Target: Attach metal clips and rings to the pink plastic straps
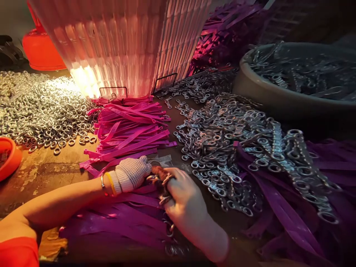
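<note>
Purple straps underlie both hands; no writing legible.

left hand has a white knit glove, yellow band plus bracelet at the wrist, orange sleeve; right hand bare.

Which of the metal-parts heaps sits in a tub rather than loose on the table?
The far-right heap, inside the grey tub. The ring heap and link heap lie loose on the table.

The left hand, in a white knit glove with bracelets at the wrist, reaches in from the left, forearm bare. The bare right hand comes from below, fingers curled closed, meeting the left fingertips.
</note>
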`<state>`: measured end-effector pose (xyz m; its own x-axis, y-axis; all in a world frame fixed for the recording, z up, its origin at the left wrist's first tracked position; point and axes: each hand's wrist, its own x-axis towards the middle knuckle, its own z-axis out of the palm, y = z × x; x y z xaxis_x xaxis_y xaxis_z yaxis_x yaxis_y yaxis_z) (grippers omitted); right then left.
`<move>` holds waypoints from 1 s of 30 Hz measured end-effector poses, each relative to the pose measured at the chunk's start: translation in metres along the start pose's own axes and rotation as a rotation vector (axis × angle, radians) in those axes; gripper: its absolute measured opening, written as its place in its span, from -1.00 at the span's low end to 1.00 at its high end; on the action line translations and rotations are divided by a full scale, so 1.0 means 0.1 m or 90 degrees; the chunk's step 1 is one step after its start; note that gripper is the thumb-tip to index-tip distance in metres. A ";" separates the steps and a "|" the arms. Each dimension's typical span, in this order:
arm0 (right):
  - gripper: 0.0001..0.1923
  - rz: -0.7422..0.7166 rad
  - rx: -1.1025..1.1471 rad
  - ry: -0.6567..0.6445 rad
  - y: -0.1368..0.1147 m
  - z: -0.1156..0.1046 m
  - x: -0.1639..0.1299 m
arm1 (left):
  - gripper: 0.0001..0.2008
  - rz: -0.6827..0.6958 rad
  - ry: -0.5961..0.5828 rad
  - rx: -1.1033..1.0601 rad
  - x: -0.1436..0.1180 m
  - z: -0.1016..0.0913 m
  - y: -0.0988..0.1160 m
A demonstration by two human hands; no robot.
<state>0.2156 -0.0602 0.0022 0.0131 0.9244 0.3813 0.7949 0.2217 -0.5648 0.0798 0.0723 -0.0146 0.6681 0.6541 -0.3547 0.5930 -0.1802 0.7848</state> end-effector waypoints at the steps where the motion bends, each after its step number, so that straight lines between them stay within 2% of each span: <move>1: -0.59 0.054 0.037 -0.005 0.06 -0.05 0.05 | -0.94 0.031 0.007 0.016 -0.03 -0.05 0.01; 3: -0.59 0.132 0.097 -0.033 0.14 -0.11 0.13 | -0.93 0.068 0.009 0.013 -0.11 -0.16 0.04; 6: -0.51 0.121 0.095 -0.047 0.17 -0.12 0.17 | -0.73 -0.006 -0.049 -0.158 -0.32 -0.28 0.12; 9: -0.54 0.071 -0.006 -0.072 0.09 -0.07 0.15 | -0.64 -0.078 -0.068 -0.304 -0.52 -0.25 0.21; 13: -0.74 0.036 -0.212 -0.154 -0.07 -0.05 0.15 | -0.55 -0.113 -0.036 -0.357 -0.62 -0.10 0.27; 16: -0.78 -0.002 -0.313 -0.177 -0.16 -0.06 0.16 | -0.59 -0.107 -0.026 -0.311 -0.65 -0.03 0.26; 20: -0.81 -0.019 -0.345 -0.139 -0.17 -0.02 0.12 | -0.84 0.062 0.025 -0.078 -0.69 0.00 0.23; 22: -0.81 -0.005 -0.338 -0.118 -0.15 0.00 0.09 | -0.87 0.103 0.046 -0.004 -0.69 0.00 0.20; 25: -0.78 0.025 -0.310 -0.150 -0.16 -0.02 0.13 | -0.84 0.039 0.000 -0.085 -0.67 -0.01 0.18; 28: -0.71 0.076 -0.293 -0.278 -0.23 -0.09 0.23 | -0.72 -0.020 -0.031 -0.185 -0.68 -0.03 0.17; 30: -0.70 0.140 -0.292 -0.355 -0.26 -0.12 0.29 | -0.72 -0.018 -0.027 -0.170 -0.70 -0.03 0.17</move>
<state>0.2027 -0.0434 0.0370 -0.0113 0.9795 -0.2011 0.9838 -0.0250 -0.1774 0.0421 0.0257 0.0250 0.6746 0.6238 -0.3946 0.4756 0.0416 0.8787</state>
